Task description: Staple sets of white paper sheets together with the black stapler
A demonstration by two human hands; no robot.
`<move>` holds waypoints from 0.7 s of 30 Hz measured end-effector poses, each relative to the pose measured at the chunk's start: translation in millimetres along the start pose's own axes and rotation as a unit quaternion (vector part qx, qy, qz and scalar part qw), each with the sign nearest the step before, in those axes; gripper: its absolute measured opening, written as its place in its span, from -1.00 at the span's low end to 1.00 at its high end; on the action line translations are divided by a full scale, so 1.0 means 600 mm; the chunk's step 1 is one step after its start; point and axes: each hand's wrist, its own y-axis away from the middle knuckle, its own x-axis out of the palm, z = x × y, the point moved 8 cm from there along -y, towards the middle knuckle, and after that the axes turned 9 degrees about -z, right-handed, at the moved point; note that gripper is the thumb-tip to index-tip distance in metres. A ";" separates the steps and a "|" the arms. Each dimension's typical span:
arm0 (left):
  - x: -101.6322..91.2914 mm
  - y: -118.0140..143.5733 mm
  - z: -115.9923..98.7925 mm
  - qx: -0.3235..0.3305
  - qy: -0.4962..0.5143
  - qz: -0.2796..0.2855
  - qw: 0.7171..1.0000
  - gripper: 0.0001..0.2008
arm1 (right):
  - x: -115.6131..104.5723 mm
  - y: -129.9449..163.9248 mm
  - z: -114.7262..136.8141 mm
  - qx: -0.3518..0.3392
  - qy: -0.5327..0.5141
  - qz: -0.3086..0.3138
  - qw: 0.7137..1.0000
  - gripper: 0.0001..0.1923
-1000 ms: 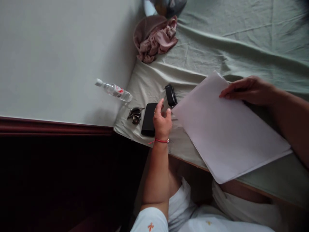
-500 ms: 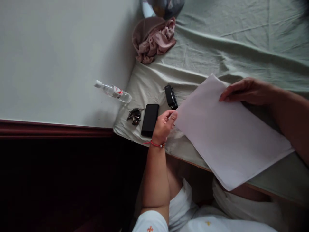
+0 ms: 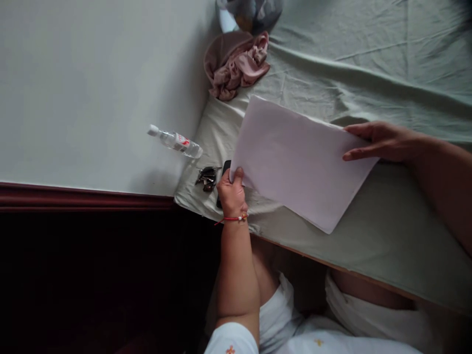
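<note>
A stack of white paper sheets (image 3: pixel 295 157) is held slantwise above the cloth-covered table. My left hand (image 3: pixel 233 192), with a red string bracelet at the wrist, pinches the left edge of the sheets, thumb on top. At the right end my right hand (image 3: pixel 383 141) has its thumb over the paper, while its other fingers are at the far edge and partly behind it. Beneath my left hand and the paper lies a black phone (image 3: pixel 225 167), mostly covered. The black stapler is hidden under the sheets.
A bunch of keys (image 3: pixel 207 178) lies left of the phone. Further back are a clear plastic bottle (image 3: pixel 180 141) by the wall (image 3: pixel 92 98), a crumpled pink cloth (image 3: pixel 238 66) and a plastic bag (image 3: pixel 254 14). The table's front edge (image 3: pixel 313 255) runs above my lap.
The paper has turned and shifted left, now covering the stapler and part of the phone. My left hand has moved slightly left with its edge; my right hand holds it nearer the right end.
</note>
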 end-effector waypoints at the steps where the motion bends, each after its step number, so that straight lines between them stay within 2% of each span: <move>1: -0.004 -0.002 0.002 -0.016 0.016 -0.019 1.000 -0.73 | -0.005 0.000 0.001 -0.008 -0.025 -0.017 1.000 -0.33; 4: -0.014 -0.004 0.014 -0.069 0.046 -0.057 0.995 -0.78 | -0.020 -0.002 0.010 -0.059 -0.092 -0.082 0.991 -0.50; 7: -0.015 -0.002 0.021 -0.094 0.062 -0.057 0.992 -0.71 | -0.023 -0.006 0.013 -0.085 -0.129 -0.110 0.982 -0.53; 11: 0.003 0.006 0.018 -0.080 0.062 0.010 0.995 -0.57 | -0.040 -0.015 0.006 -0.099 -0.178 -0.180 0.962 -0.59; 15: 0.030 0.021 0.015 -0.088 0.080 0.096 0.988 -0.55 | -0.056 -0.014 0.011 -0.143 -0.186 -0.240 0.942 -0.66; 18: 0.043 0.033 0.015 -0.097 0.085 0.132 0.983 -0.56 | -0.054 -0.013 0.014 -0.152 -0.153 -0.246 0.945 -0.63; 21: 0.052 0.039 0.019 -0.107 0.078 0.165 0.977 -0.57 | -0.052 -0.011 0.010 -0.124 -0.103 -0.264 0.951 -0.58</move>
